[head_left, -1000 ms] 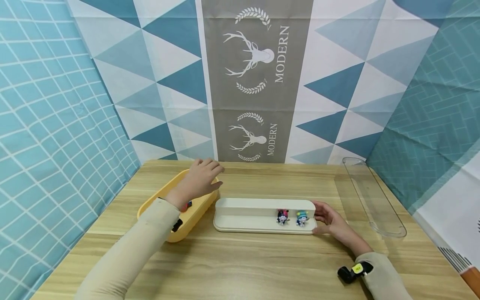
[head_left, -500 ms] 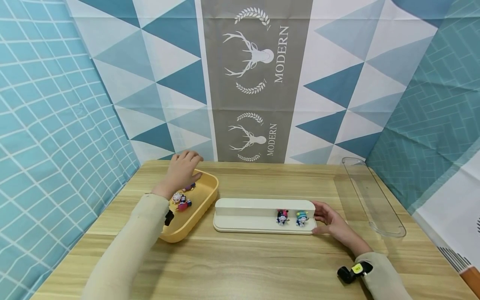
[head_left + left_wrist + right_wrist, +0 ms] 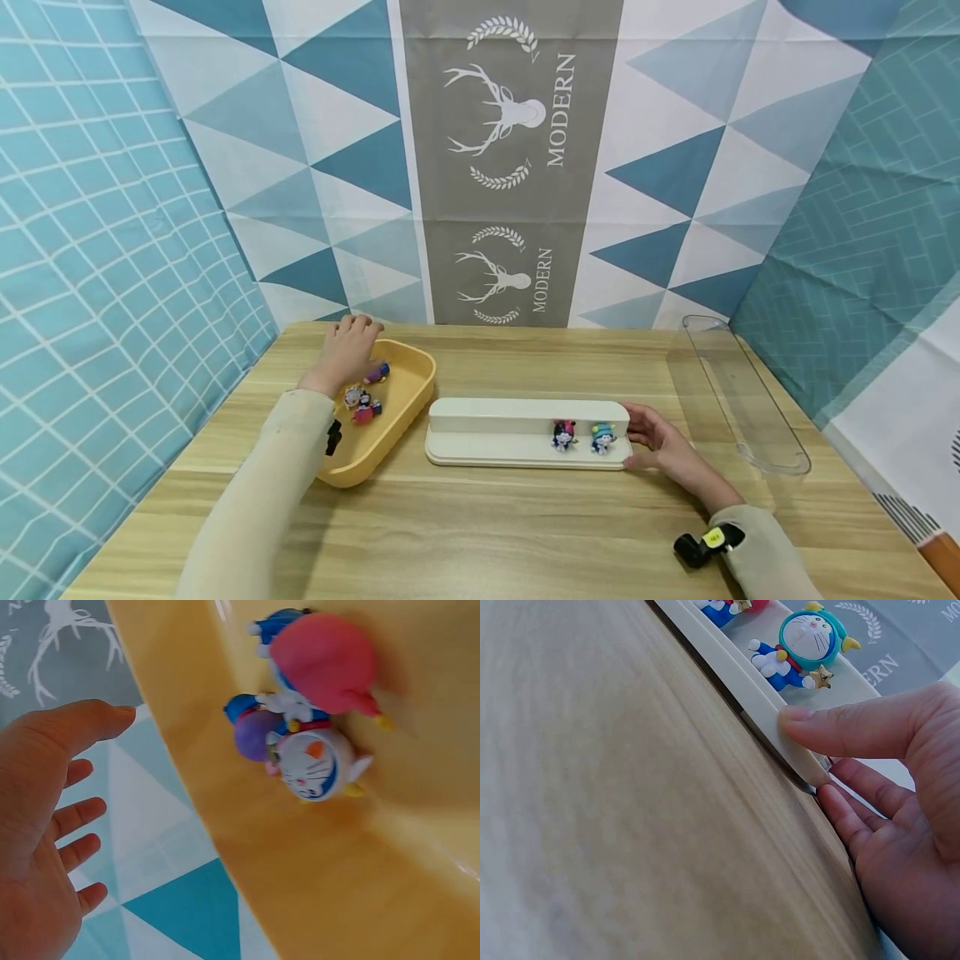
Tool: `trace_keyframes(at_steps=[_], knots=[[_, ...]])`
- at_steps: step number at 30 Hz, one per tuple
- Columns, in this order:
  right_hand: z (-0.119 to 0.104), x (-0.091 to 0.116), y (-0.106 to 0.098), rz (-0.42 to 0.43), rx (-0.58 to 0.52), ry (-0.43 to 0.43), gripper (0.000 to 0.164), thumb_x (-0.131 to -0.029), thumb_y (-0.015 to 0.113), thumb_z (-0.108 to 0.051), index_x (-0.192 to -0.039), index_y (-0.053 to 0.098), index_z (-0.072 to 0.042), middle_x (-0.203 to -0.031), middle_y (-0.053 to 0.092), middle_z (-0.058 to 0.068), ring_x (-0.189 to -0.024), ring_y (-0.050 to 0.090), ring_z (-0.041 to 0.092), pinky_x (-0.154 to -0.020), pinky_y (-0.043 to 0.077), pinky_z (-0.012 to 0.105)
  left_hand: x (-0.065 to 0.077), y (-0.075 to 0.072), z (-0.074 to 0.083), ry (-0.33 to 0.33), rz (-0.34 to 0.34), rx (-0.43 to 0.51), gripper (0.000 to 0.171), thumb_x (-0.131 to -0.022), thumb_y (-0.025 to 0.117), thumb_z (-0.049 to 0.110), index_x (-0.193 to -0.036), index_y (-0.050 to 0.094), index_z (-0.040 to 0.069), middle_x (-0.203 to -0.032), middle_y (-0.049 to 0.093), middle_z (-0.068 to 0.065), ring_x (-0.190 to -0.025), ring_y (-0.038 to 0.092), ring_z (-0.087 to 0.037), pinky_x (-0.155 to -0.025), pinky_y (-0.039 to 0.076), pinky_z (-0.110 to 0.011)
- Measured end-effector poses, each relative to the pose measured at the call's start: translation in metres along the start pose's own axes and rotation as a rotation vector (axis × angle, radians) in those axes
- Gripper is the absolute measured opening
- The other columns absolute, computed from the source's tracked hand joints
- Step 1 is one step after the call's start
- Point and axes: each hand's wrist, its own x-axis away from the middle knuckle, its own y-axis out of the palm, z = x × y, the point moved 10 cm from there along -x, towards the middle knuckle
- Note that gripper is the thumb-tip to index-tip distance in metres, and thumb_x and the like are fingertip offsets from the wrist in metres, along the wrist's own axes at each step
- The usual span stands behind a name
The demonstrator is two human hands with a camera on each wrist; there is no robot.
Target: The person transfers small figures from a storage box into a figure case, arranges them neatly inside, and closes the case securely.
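My left hand (image 3: 347,354) hovers over the far left side of a yellow tray (image 3: 423,392), holding nothing, thumb and fingers spread apart in the left wrist view. Inside the tray lie several small cartoon cat figurines, among them a pink-backed one (image 3: 322,664), a white-headed one (image 3: 311,765) and a purple one (image 3: 255,735). A cream stepped display stand (image 3: 480,448) sits mid-table. On its lower step, towards the right, stand a figurine in a red-and-black hood (image 3: 564,435) and one in a teal hood (image 3: 810,637). My right hand (image 3: 663,442) grips the stand's right end, thumb on the front rim.
A clear plastic cover (image 3: 750,400) lies on the right of the wooden table (image 3: 510,533). Patterned cloths hang at the back and along both sides. A black wrist camera (image 3: 701,546) is strapped to my right sleeve.
My left hand has drawn back left from the tray's right side to its far left part, uncovering the figurines inside. The right hand and the stand have stayed put.
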Motion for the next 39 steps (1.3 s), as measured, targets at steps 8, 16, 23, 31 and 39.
trace_keyframes(at_steps=[8,16,23,31,39], knots=[[0.001,0.0,0.0,-0.001,0.001,-0.009,0.085,-0.072,0.078,0.014,-0.144,0.033,0.013,-0.129,0.05,0.028,-0.111,0.053,0.004,-0.092,0.046,0.017,0.0,0.023,-0.002,-0.004,-0.072,-0.08,0.06,-0.088,0.075,0.023,-0.136,0.052,-0.004,-0.133,0.049,-0.028,-0.126,0.042,-0.048,-0.102,0.032,-0.065],[0.008,-0.001,-0.002,0.012,0.012,0.034,0.086,-0.071,0.079,0.012,-0.145,0.034,0.01,-0.129,0.052,0.019,-0.111,0.054,0.004,-0.093,0.046,0.017,0.003,0.038,0.007,0.063,-0.066,-0.197,0.055,-0.086,0.077,0.029,-0.127,0.056,-0.002,-0.122,0.053,-0.025,-0.117,0.049,-0.044,-0.097,0.042,-0.056],[0.006,-0.001,-0.003,0.019,0.028,0.025,0.084,-0.072,0.078,0.013,-0.144,0.034,0.011,-0.128,0.054,0.017,-0.111,0.054,0.006,-0.092,0.046,0.018,0.005,0.048,0.008,0.077,0.021,-0.315,0.039,-0.088,0.072,0.026,-0.113,0.06,-0.002,-0.117,0.051,-0.023,-0.111,0.048,-0.039,-0.09,0.042,-0.052],[0.004,-0.001,-0.005,0.018,0.02,0.02,0.085,-0.072,0.078,0.012,-0.145,0.035,0.009,-0.126,0.054,0.014,-0.111,0.054,0.005,-0.092,0.046,0.017,0.004,0.06,-0.001,0.044,-0.009,-0.369,0.036,-0.089,0.07,0.033,-0.104,0.064,0.0,-0.118,0.052,-0.021,-0.11,0.045,-0.036,-0.09,0.039,-0.05],[0.006,-0.002,-0.004,0.014,0.022,0.027,0.085,-0.072,0.079,0.011,-0.144,0.035,0.009,-0.127,0.054,0.015,-0.111,0.055,0.005,-0.092,0.046,0.017,0.004,0.074,-0.004,0.043,-0.107,-0.494,0.033,-0.095,0.06,0.033,-0.11,0.07,0.005,-0.126,0.051,-0.02,-0.112,0.04,-0.033,-0.09,0.035,-0.047]])
